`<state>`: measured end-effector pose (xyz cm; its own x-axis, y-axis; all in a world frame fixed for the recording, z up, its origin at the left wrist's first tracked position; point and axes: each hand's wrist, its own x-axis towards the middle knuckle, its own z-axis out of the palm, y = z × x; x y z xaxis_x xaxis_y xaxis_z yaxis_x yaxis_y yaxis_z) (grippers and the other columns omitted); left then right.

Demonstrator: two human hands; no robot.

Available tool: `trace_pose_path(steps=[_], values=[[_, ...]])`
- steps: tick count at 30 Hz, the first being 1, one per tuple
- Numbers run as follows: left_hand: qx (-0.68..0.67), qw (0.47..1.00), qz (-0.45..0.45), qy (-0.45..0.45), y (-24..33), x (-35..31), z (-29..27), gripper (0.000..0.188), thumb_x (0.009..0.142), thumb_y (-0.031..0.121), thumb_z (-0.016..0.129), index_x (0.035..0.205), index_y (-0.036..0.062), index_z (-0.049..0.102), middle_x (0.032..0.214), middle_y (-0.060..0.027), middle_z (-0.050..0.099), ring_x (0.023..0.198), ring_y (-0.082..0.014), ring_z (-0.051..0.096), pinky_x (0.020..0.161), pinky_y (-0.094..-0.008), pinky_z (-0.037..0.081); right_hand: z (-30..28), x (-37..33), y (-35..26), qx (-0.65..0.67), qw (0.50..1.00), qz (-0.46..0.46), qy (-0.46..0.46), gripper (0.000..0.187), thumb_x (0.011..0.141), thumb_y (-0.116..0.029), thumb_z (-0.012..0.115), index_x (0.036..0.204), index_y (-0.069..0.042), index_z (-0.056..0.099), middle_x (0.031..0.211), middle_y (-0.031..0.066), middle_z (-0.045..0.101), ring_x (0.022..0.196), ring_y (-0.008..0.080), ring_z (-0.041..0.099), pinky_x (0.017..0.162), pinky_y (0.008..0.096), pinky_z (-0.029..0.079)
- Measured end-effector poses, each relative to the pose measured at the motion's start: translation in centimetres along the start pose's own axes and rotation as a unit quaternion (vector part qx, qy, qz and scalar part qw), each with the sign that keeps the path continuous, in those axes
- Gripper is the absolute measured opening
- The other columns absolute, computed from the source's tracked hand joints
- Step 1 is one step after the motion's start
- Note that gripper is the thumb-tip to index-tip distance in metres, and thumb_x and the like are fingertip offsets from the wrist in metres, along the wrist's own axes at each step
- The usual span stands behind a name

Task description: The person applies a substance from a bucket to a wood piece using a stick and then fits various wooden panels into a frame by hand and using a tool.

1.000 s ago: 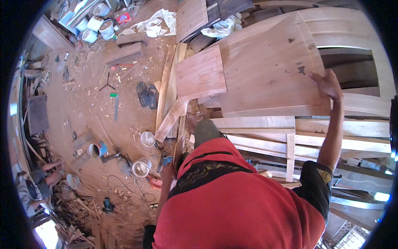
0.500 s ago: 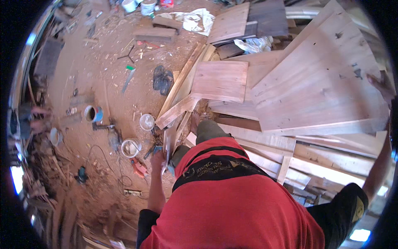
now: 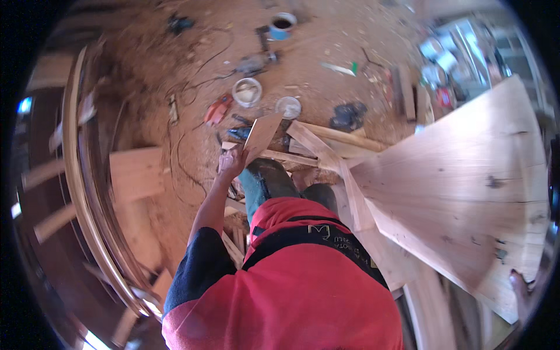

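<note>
Left hand [image 3: 234,162] clamped on board [image 3: 265,135]; right hand [image 3: 520,290] gripping panel [image 3: 455,186], now nearer strip [image 3: 315,142] at left; likely mid-shift.

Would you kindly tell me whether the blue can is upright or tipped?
Upright: the blue can stands with its dark, open mouth facing up toward the camera.

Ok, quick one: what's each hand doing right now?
Left hand: closed, holding a small wooden board.
Right hand: holding the large wooden panel at its edge; fingers partly hidden.
</note>
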<state>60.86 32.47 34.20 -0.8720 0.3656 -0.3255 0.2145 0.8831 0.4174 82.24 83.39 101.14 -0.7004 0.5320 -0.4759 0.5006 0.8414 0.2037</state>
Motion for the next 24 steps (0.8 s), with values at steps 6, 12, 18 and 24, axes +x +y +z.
trace_pose_path(steps=[6, 12, 18, 24], values=[[-0.089, 0.975, -0.164, 0.118, -8.2, -6.3, -4.6, 0.032, 0.100, 0.035, 0.046, 0.105, 0.0085, 0.064, 0.096, -0.0230, 0.068, 0.092, -0.0437, 0.065, 0.075, -0.0550, 0.051, 1.5, 7.4, -23.2, -0.193, 0.929, -0.280, 0.144, 0.037, 0.075, -0.016, 0.076, 0.109, -0.003, 0.065, 0.098, 0.0170, 0.068, 0.089, 0.0365, 0.061, 0.084, 0.0422, 0.047], [-0.287, 0.847, -0.336, 0.297, -20.3, -14.0, -5.0, 0.043, 0.099, 0.039, 0.051, 0.094, -0.0010, 0.066, 0.085, -0.0269, 0.066, 0.081, -0.0465, 0.063, 0.072, -0.0514, 0.049, -0.5, 8.0, -46.2, -0.371, 0.782, -0.492, 0.094, 0.036, 0.079, -0.011, 0.063, 0.113, -0.002, 0.065, 0.103, 0.0131, 0.069, 0.096, 0.0310, 0.066, 0.085, 0.0404, 0.048], [-0.340, 0.728, -0.506, 0.313, -28.4, -22.5, -4.3, 0.048, 0.100, 0.037, 0.051, 0.084, -0.0076, 0.061, 0.084, -0.0312, 0.062, 0.080, -0.0452, 0.060, 0.070, -0.0500, 0.043, -4.4, 7.5, -64.0, -0.470, 0.561, -0.644, 0.225, 0.030, 0.082, -0.013, 0.056, 0.109, -0.003, 0.065, 0.102, 0.0127, 0.069, 0.099, 0.0259, 0.068, 0.086, 0.0379, 0.054], [-0.261, 0.654, -0.621, 0.344, -30.5, -34.3, -2.2, 0.052, 0.100, 0.040, 0.048, 0.089, -0.0074, 0.065, 0.090, -0.0307, 0.064, 0.089, -0.0473, 0.061, 0.078, -0.0518, 0.046, -6.2, 6.6, -75.9, -0.406, 0.500, -0.724, 0.247, 0.027, 0.081, -0.012, 0.057, 0.106, -0.003, 0.063, 0.089, 0.0083, 0.066, 0.087, 0.0236, 0.069, 0.065, 0.0362, 0.054]])
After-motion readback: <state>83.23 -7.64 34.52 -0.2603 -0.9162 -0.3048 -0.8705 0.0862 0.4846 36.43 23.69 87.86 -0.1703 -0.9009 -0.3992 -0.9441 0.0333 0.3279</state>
